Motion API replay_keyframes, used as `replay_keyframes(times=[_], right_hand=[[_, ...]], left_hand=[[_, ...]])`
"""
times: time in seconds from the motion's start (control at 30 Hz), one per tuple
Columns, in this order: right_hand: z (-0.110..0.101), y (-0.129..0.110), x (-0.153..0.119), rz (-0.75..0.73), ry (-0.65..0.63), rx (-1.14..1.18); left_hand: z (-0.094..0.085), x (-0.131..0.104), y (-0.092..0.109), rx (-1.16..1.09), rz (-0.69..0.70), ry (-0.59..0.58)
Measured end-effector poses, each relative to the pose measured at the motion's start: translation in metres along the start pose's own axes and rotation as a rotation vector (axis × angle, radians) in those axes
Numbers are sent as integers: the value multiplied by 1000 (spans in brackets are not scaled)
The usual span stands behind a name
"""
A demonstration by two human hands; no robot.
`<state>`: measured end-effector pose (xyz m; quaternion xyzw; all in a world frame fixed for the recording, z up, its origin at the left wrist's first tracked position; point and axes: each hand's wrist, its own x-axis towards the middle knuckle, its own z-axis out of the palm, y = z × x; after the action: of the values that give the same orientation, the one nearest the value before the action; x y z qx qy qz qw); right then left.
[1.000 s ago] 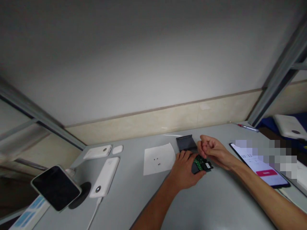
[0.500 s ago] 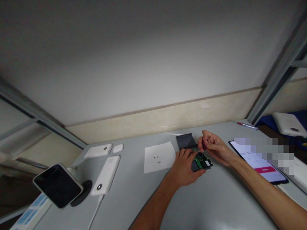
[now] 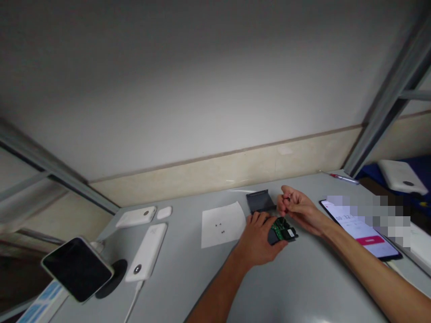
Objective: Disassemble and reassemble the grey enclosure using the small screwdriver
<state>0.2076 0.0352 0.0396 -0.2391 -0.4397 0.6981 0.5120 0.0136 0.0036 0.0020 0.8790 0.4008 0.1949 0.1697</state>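
A small dark device with an exposed green circuit board (image 3: pixel 279 227) lies on the grey table, with a black part bearing a white label at its right end. My left hand (image 3: pixel 257 240) is closed around the device's left side, fingers along the far edge and thumb along the near one. Just above the board, my right hand (image 3: pixel 296 206) is closed in a pinch. Whatever its fingers hold is mostly hidden; a thin tip seems to point down at the board. Behind the device lies a dark flat cover (image 3: pixel 259 201). On a white sheet of paper (image 3: pixel 210 235) sit several tiny dark screws (image 3: pixel 222 232).
At right are a phone with a lit screen (image 3: pixel 370 240) and a pen-like screwdriver (image 3: pixel 345 179). Leftward are white power banks (image 3: pixel 148 251), one with a cable, a small white case (image 3: pixel 164 212) and a dark-screened device on a stand (image 3: pixel 78 269). A wall rises behind.
The view has shifted slightly. Both hands keep nearly the same places, the left on the device and the right pinched above the board.
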Motion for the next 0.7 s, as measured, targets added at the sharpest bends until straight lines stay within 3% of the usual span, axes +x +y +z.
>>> replay_keyframes(times=[0.27, 0.43, 0.7], right_hand=[[2, 0, -1, 73, -8, 7], [-5, 3, 0, 17, -63, -67], [3, -2, 0, -12, -25, 59]], left_hand=[[0, 0, -1, 4, -7, 9], [-1, -1, -1, 5, -4, 23], [-1, -1, -2, -10, -13, 16]])
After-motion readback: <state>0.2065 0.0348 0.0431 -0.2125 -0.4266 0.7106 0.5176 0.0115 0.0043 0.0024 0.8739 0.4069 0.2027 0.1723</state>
